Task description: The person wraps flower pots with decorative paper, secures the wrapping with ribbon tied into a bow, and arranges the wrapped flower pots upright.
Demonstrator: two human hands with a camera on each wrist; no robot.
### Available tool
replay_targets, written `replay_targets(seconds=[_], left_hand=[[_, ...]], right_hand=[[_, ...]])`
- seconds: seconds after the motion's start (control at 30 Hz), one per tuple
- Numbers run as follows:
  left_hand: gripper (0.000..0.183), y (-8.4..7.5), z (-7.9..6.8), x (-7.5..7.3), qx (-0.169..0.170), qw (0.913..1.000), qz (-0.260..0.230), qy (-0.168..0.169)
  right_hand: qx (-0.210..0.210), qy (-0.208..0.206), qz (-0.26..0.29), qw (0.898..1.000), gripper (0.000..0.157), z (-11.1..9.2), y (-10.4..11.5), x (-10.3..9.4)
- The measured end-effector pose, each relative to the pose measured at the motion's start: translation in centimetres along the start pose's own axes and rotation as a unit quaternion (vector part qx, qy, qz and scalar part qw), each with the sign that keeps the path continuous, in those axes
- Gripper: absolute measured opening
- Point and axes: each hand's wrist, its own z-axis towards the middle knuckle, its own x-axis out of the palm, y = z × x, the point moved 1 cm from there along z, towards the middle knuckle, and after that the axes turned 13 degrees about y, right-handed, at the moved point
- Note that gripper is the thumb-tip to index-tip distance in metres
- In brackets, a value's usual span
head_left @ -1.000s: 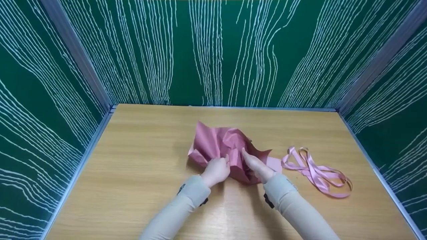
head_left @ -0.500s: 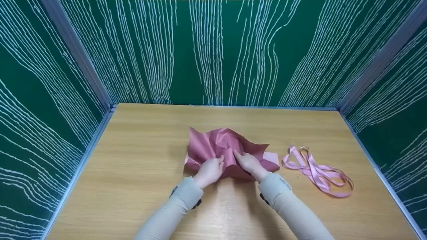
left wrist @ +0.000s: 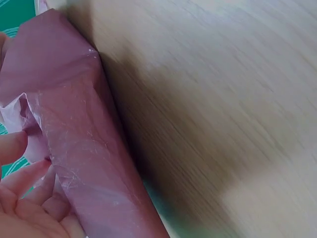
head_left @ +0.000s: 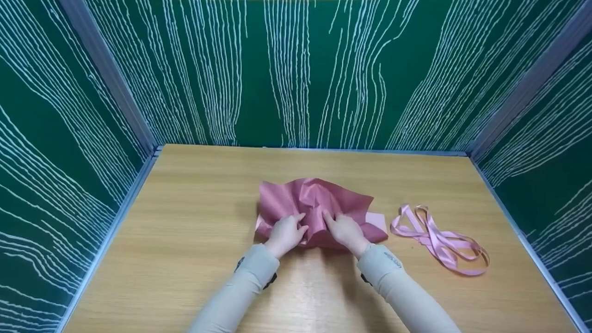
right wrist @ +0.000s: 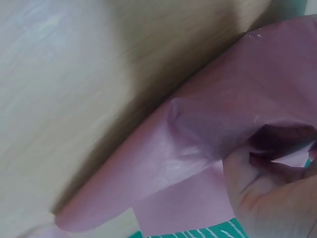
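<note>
A crumpled sheet of dusty-pink wrapping paper lies bunched in the middle of the table, its near side folded over. My left hand is at its near left part, thumb and index finger spread apart. In the left wrist view, fingertips of that hand touch the paper's edge. My right hand grips the near right part, and in the right wrist view its thumb bears on a fold. Paper hides some of the right fingers. A paler pink flat piece sticks out at the right.
A loosely looped pink satin ribbon lies on the wooden table, right of the paper. Green panels with white wavy lines rise at the back and both sides, joined by grey posts.
Both hands shifted left with the paper, which spread wider and turned more square to the front. The left thumb and index finger have parted. The ribbon stayed put.
</note>
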Motion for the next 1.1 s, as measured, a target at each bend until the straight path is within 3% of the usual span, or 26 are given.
replay_targets(seconds=[0.1, 0.2, 0.3, 0.47, 0.73, 1.1], left_hand=[[0.039, 0.0, 0.0, -0.1, -0.009, 1.0000, 0.002, 0.001], [0.038, 0.0, 0.0, -0.2, -0.018, 0.9998, 0.011, 0.003], [0.037, -0.1, -0.1, -0.2, -0.021, 0.9996, 0.016, 0.005], [0.033, 0.1, -0.2, -0.1, -0.014, 0.9995, 0.027, 0.008], [0.033, 0.2, -0.4, -0.2, -0.012, 0.9994, 0.034, -0.004], [0.028, 0.5, -0.4, -0.2, -0.004, 0.9994, 0.032, 0.009]], right_hand=[[-0.024, -0.072, -0.030, 0.997, 0.066, -0.2, 0.4, 0.3], [-0.075, -0.151, -0.063, 0.984, 0.062, -0.3, 0.9, 0.8], [-0.135, -0.181, -0.079, 0.971, 0.060, -0.3, 1.3, 1.4], [-0.171, -0.155, -0.056, 0.971, 0.057, 0.2, 1.7, 2.1], [-0.122, -0.103, -0.008, 0.987, 0.057, 1.1, 2.4, 2.5], [-0.114, -0.103, -0.024, 0.988, 0.053, 1.8, 3.1, 2.4]])
